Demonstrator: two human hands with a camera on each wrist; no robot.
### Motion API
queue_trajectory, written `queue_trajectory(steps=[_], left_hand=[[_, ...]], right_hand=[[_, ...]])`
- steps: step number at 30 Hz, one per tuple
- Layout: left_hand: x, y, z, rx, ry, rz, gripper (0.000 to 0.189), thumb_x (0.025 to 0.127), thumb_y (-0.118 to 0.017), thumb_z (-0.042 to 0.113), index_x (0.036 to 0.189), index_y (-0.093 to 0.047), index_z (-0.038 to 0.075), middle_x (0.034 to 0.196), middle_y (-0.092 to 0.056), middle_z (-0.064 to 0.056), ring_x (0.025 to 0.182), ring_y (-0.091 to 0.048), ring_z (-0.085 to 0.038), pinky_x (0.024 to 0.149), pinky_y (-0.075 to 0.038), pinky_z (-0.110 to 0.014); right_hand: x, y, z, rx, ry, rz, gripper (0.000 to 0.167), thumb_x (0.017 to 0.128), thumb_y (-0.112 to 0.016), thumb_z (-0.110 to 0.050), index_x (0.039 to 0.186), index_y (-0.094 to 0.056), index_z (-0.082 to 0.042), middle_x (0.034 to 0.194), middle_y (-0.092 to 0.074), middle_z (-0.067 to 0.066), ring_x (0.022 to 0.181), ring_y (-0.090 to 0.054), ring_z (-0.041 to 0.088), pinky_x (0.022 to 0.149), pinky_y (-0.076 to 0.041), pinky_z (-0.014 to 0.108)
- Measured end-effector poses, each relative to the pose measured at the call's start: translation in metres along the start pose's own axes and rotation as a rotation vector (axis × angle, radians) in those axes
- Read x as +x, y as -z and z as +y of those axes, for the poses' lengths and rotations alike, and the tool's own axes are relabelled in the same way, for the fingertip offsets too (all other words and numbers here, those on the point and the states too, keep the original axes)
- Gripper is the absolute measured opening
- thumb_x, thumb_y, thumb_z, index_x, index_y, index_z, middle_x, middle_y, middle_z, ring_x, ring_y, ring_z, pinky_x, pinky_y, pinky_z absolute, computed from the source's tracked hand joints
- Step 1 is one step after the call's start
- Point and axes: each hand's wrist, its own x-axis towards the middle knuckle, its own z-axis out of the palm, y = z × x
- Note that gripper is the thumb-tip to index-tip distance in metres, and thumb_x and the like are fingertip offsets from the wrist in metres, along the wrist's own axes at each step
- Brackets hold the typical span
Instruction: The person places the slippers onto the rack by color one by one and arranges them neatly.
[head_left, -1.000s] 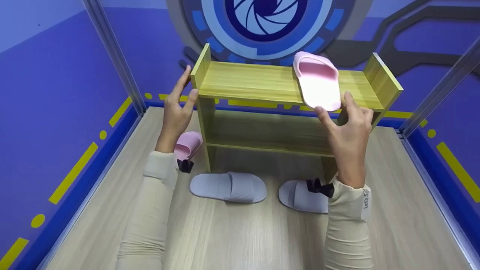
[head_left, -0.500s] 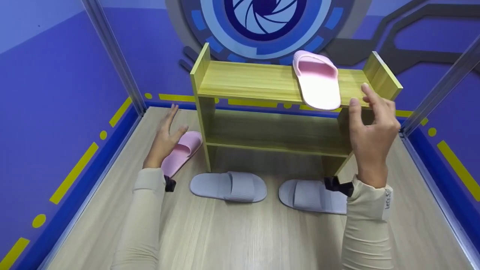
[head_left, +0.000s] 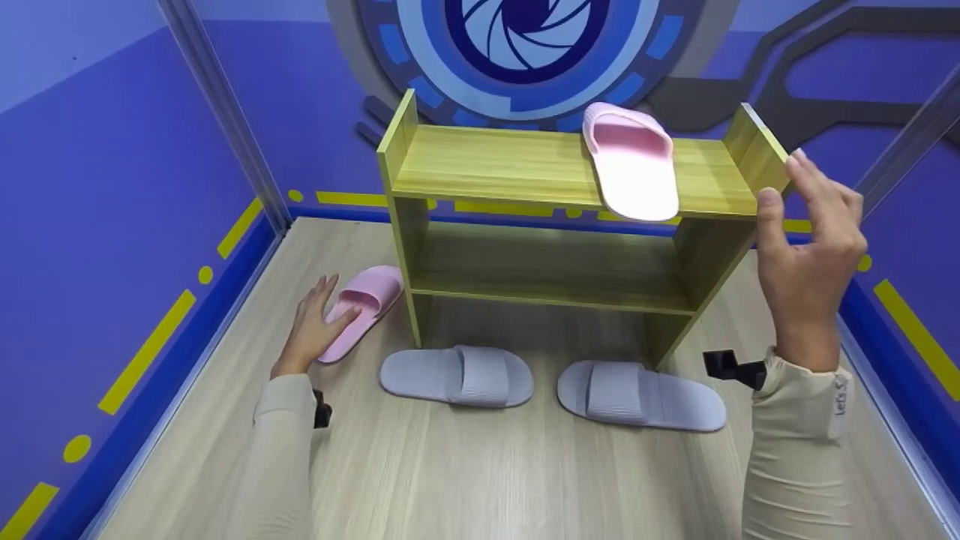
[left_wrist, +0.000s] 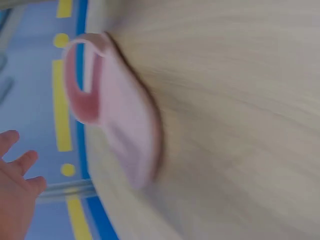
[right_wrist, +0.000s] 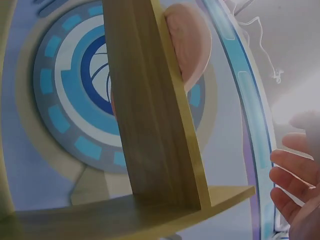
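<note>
A pink slipper (head_left: 367,292) lies on the floor left of the wooden shoe rack (head_left: 540,161), toe against the rack's side. My left hand (head_left: 309,330) reaches over its heel end with fingers spread, thumb overlapping the insole in the head view. In the left wrist view the hand (left_wrist: 17,185) shows apart from the slipper (left_wrist: 117,107). The other pink slipper (head_left: 637,180) rests on the rack's top shelf, heel over the front edge. My right hand (head_left: 814,255) holds nothing and hovers by the rack's right end panel, thumb and fingers apart.
Two grey slippers lie on the floor before the rack, one left (head_left: 457,375) and one right (head_left: 641,394). The rack has a middle shelf (head_left: 555,262) below. Blue walls (head_left: 97,225) stand at the left, back and right.
My right hand has let go of the pink slipper on the top shelf and moved right. My left hand has come down from the rack's left end to the floor slipper.
</note>
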Motion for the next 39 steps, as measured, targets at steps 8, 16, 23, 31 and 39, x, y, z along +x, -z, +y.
queue_trajectory(steps=[8,16,23,31,39], left_hand=[[-0.013,-0.012,-0.027,-0.018,0.113,-0.037,0.092,0.088,-0.063,0.051,0.155,-0.016,0.009,0.161,-0.007,-0.02,0.148,-0.008,-0.041,0.117,-0.012,-0.059],[-0.024,-0.02,-0.048,-0.048,0.214,-0.086,0.099,0.087,-0.066,0.048,0.155,-0.009,0.005,0.161,-0.003,-0.022,0.148,-0.004,-0.041,0.118,-0.01,-0.057],[-0.026,-0.025,-0.052,-0.082,0.239,-0.125,0.103,0.086,-0.068,0.048,0.154,-0.006,0.001,0.16,-0.004,-0.024,0.148,-0.004,-0.041,0.118,-0.009,-0.056],[-0.028,-0.026,-0.055,-0.107,0.261,-0.113,0.103,0.085,-0.07,0.043,0.154,-0.005,0.003,0.16,-0.008,-0.021,0.147,-0.011,-0.04,0.118,-0.015,-0.056],[-0.027,-0.029,-0.056,-0.161,0.269,-0.091,0.101,0.082,-0.074,0.032,0.154,-0.009,0.003,0.159,-0.016,-0.022,0.146,-0.019,-0.039,0.117,-0.018,-0.054]], right_hand=[[0.007,0.007,0.018,-0.004,-0.035,-0.059,0.034,0.092,-0.062,-0.016,0.126,-0.064,-0.011,0.134,-0.06,0.0,0.126,-0.052,0.011,0.108,-0.037,0.022],[0.012,0.014,0.018,0.029,-0.142,-0.175,0.037,0.096,-0.058,-0.012,0.132,-0.058,-0.01,0.142,-0.053,0.003,0.134,-0.047,0.012,0.111,-0.035,0.023],[0.015,0.017,0.03,0.138,-0.135,-0.218,0.036,0.094,-0.059,-0.007,0.13,-0.059,-0.006,0.141,-0.054,0.008,0.128,-0.053,0.012,0.103,-0.043,0.02],[0.025,0.013,0.049,0.201,-0.152,-0.268,0.038,0.096,-0.056,-0.007,0.134,-0.056,-0.007,0.144,-0.051,0.009,0.132,-0.05,0.014,0.105,-0.04,0.019],[0.026,0.012,0.059,0.218,-0.122,-0.272,0.034,0.094,-0.058,-0.005,0.127,-0.062,-0.007,0.137,-0.057,0.006,0.127,-0.054,0.011,0.099,-0.043,0.014]])
